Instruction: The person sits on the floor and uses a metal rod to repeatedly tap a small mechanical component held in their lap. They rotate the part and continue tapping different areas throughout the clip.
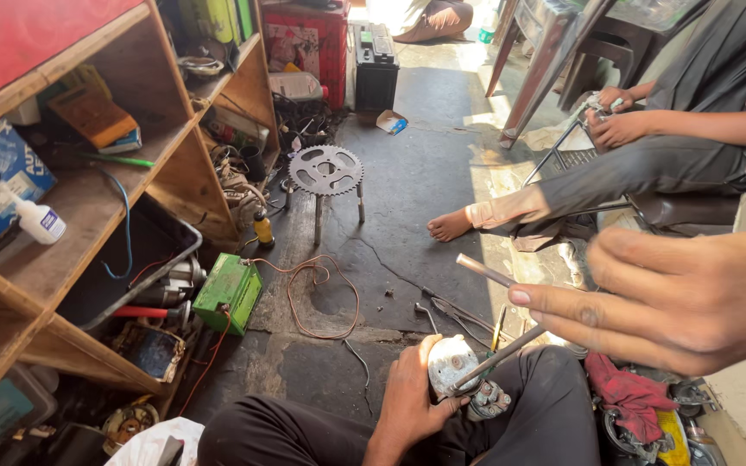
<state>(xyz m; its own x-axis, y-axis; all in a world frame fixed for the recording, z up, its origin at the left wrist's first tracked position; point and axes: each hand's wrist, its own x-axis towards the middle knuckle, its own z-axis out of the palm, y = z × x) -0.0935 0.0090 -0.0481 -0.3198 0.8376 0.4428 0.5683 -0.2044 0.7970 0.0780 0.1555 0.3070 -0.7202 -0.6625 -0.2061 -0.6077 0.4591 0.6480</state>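
My left hand (412, 393) grips a small grey metal motor part (458, 367) that rests on my lap, just above my dark trousers. My right hand (666, 298) is raised close to the camera at the right. Its fingers pinch a thin metal tool with two prongs (496, 318). One prong points up to the left; the other slants down and touches the motor part.
Another person sits at the right with a bare foot (451, 226) on the floor. A sprocket stand (326, 171), a green box (228, 292) with loose wire, a red rag (628, 393), and cluttered wooden shelves (71, 207) surround me.
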